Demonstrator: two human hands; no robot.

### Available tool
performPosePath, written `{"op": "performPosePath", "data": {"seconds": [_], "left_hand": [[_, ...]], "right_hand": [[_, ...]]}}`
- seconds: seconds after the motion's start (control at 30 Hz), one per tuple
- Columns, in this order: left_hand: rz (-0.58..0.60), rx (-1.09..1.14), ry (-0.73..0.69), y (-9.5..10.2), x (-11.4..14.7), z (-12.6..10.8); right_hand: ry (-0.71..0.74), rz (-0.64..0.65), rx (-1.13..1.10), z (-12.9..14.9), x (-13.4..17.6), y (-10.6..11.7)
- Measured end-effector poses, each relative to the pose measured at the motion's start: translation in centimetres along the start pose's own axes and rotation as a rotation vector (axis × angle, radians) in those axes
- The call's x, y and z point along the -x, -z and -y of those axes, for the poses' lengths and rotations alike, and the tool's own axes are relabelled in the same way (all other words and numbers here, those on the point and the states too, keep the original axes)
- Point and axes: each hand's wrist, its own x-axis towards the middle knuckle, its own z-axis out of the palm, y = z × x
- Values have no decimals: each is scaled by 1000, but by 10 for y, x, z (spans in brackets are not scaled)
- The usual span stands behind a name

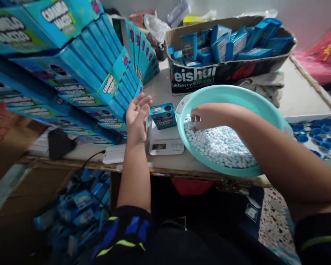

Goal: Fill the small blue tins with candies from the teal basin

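Note:
My left hand [138,114] is raised palm up beside the stacked boxes, its fingers apart and nothing in it. Just right of it, a small blue candy box [163,116] stands upright on a white kitchen scale [167,143]. My right hand [200,117] reaches into a turquoise basin [228,90], fingers curled down at the left side of the small white and pale blue candies [223,147]. A pale spot shows between those fingers, but what they hold is too small to make out.
Tall stacks of blue boxes [79,66] stand at the left. Behind the basin is a cardboard carton [193,79] of blue packs. A white tray [295,119] holding several small blue cups lies right. Blue packs [82,206] fill a container below the table's left edge.

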Motion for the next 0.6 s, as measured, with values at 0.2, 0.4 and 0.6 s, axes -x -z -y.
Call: {"op": "performPosePath", "data": {"seconds": [0.2,0.4,0.6], "left_hand": [[29,30,-10,-2,4,-5],[0,40,-24,-5,4,-4],[2,63,-84,-9,5,-5]], "right_hand": [[-24,23,16,9,9,7],[-45,-6,7,14,13,9],[-46,-62,37,19,9,5]]}}
